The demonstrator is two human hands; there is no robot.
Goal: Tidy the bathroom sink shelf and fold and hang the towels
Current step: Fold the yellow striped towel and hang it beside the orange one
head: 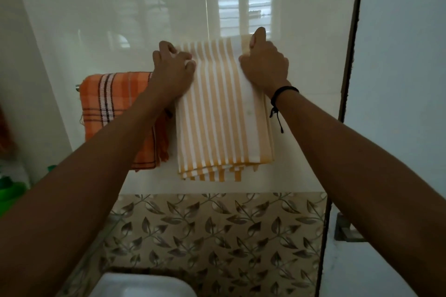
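Both hands grip the top fold of the folded yellow-and-white striped cotton towel [222, 113]: the left hand [172, 69] curls its fingers over the left edge, the right hand [264, 62] pinches the right edge. The towel hangs between them against the glossy white wall tile [120, 19], just beside the orange checked towel [115, 103] already draped on the metal towel rail [77, 87]. To hang it well, I would keep both corners level, then lay the fold evenly over the rail without crowding its neighbour.
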